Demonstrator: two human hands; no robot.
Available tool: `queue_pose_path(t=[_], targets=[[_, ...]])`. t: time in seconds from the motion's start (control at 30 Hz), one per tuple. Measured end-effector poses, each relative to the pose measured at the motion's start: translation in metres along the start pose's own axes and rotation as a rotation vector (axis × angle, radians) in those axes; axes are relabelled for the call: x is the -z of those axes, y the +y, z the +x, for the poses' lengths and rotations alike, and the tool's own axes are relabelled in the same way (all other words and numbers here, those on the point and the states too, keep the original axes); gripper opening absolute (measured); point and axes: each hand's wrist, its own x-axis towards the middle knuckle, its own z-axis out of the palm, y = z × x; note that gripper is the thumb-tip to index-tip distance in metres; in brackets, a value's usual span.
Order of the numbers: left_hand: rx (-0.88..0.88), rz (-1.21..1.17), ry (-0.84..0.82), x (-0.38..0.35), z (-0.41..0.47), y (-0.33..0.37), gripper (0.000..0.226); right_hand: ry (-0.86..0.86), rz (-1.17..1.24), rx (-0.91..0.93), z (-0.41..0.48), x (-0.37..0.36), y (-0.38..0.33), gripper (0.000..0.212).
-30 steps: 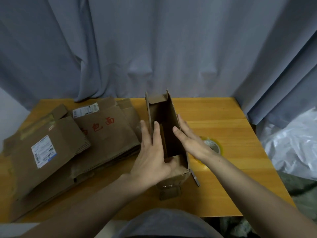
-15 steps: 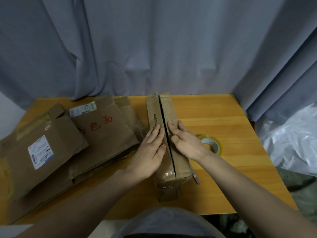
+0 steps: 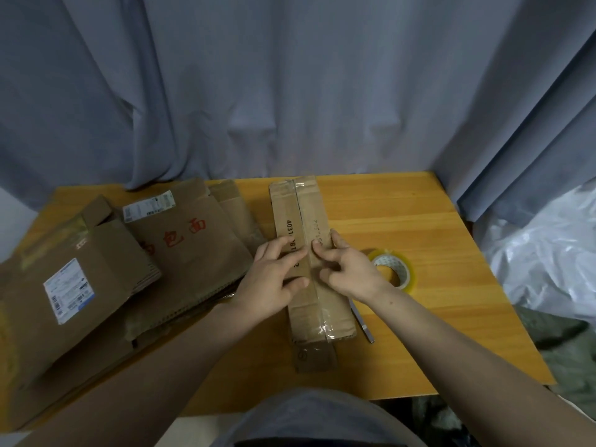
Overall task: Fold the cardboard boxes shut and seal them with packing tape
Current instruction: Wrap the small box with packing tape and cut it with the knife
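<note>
A long narrow cardboard box [image 3: 317, 309] lies lengthwise in the middle of the wooden table [image 3: 419, 227], its two top flaps folded down and meeting along a centre seam. My left hand [image 3: 274, 279] lies flat on the left flap, fingers straight. My right hand [image 3: 350, 269] presses the right flap with its fingertips, fingers slightly bent. A roll of clear packing tape [image 3: 396, 269] lies flat on the table just right of my right hand. A small end flap sticks out at the box's near end.
Several flattened and half-open cardboard boxes [image 3: 96, 272] are piled on the left half of the table. A thin grey blade-like tool [image 3: 362, 322] lies beside the box's right side. Grey curtains hang behind; white plastic sheeting [image 3: 548, 262] lies off the table's right edge.
The box's flaps stood open a second ago; both hands pushed them down and together. Since half a second ago the seam has closed tighter and my right fingers have bent.
</note>
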Motion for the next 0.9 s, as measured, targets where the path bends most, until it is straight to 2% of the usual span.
queue_pose_path(t=[0.1, 0.2, 0.3, 0.37, 0.43, 0.6, 0.77, 0.9], targets=[[-0.035, 0.040, 0.091, -0.003, 0.007, -0.003, 0.038, -0.077, -0.198, -0.053, -0.005, -0.001, -0.015, 0.080], [-0.060, 0.037, 0.106, 0.000, 0.017, -0.012, 0.034, -0.146, -0.415, -0.104, -0.009, -0.010, -0.031, 0.116], [-0.055, -0.033, 0.100, 0.009, 0.029, -0.022, 0.029, -0.142, -0.495, -0.179, -0.006, -0.024, -0.038, 0.142], [-0.032, -0.086, 0.067, 0.008, 0.036, -0.025, 0.027, -0.100, -0.468, -0.216, 0.001, -0.031, -0.038, 0.142], [-0.002, -0.175, 0.031, 0.004, 0.040, -0.024, 0.028, -0.062, -0.389, -0.253, 0.007, -0.035, -0.035, 0.133], [0.121, -0.372, 0.035, 0.003, 0.045, -0.023, 0.035, 0.015, -0.316, -0.254, 0.008, -0.032, -0.024, 0.122], [0.356, -0.488, 0.098, 0.013, 0.040, -0.030, 0.035, 0.140, -0.168, -0.201, 0.000, -0.010, -0.004, 0.112], [0.392, -0.537, 0.220, 0.038, 0.039, -0.035, 0.034, 0.173, -0.149, -0.122, -0.009, 0.022, 0.000, 0.114]])
